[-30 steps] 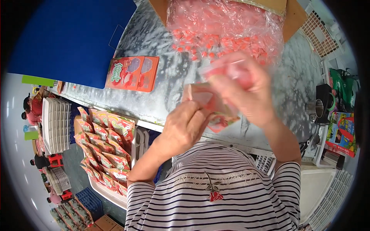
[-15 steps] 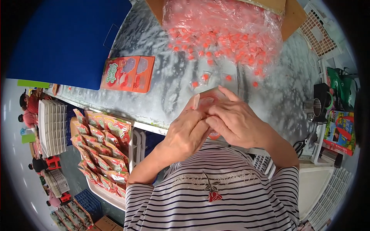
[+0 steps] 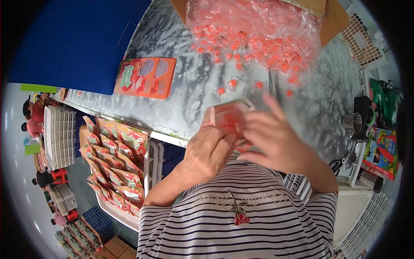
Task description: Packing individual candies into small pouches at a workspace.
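Close to my chest, my left hand (image 3: 209, 151) and my right hand (image 3: 276, 136) together hold a small clear pouch with red pieces inside (image 3: 228, 118). The left hand grips its left side; the right hand's fingers cover its right side and are blurred. Ahead on the grey marbled table (image 3: 181, 90) lies a large clear plastic bag full of small red wrapped pieces (image 3: 254, 30), with a few loose ones (image 3: 228, 84) spilled in front of it.
A flat orange-red printed pack (image 3: 144, 77) lies on the table to the left, beside a blue sheet (image 3: 73, 39). A white tray of filled orange pouches (image 3: 114, 159) stands below left. A metal cup (image 3: 355, 123) and colourful boxes (image 3: 379, 151) are at the right. People sit far left.
Both hands came down from near the big bag toward my chest with the pouch. The right hand's fingers have since shifted over its right side.
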Available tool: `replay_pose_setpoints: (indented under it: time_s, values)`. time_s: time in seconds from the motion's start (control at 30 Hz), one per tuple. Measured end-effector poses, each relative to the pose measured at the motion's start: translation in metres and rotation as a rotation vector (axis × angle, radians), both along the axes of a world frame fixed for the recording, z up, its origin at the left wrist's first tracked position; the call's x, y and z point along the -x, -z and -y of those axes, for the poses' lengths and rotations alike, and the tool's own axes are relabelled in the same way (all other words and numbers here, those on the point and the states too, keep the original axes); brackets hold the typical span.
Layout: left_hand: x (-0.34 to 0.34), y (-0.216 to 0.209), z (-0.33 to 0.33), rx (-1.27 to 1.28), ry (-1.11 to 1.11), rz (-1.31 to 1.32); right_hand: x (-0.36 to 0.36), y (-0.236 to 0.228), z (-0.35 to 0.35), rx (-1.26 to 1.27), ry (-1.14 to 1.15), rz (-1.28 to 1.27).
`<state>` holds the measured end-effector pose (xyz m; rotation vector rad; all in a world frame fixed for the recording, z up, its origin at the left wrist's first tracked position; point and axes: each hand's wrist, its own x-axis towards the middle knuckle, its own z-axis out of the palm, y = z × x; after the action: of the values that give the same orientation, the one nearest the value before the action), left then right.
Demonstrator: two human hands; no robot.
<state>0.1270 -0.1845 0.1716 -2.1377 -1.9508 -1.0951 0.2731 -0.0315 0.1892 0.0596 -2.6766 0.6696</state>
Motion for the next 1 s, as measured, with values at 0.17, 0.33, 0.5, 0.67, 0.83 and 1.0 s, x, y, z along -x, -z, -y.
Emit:
replay_pose_setpoints:
  time_s: [0.17,0.33,0.5,0.67,0.83,1.0]
  values:
    - [0.013,-0.011,0.009,-0.057,0.067,0.165,-0.004,-0.003,0.001,-0.044,-0.059,0.133]
    - [0.055,0.005,-0.001,0.174,0.138,0.602,-0.007,-0.002,0.009,-0.015,-0.093,-0.049]
    - [0.033,0.036,-0.003,0.496,0.324,1.188,-0.011,-0.003,0.004,-0.067,-0.019,0.053]
    - [0.008,0.026,-0.002,0.291,0.261,0.863,-0.009,-0.036,0.007,-0.020,-0.071,0.328]
    - [-0.010,0.031,0.006,0.267,0.197,0.964,0.023,-0.033,-0.003,0.049,-0.346,0.887]
    - [0.008,0.016,0.017,0.442,-0.104,1.026,0.015,-0.009,0.002,0.130,-0.062,-0.005]
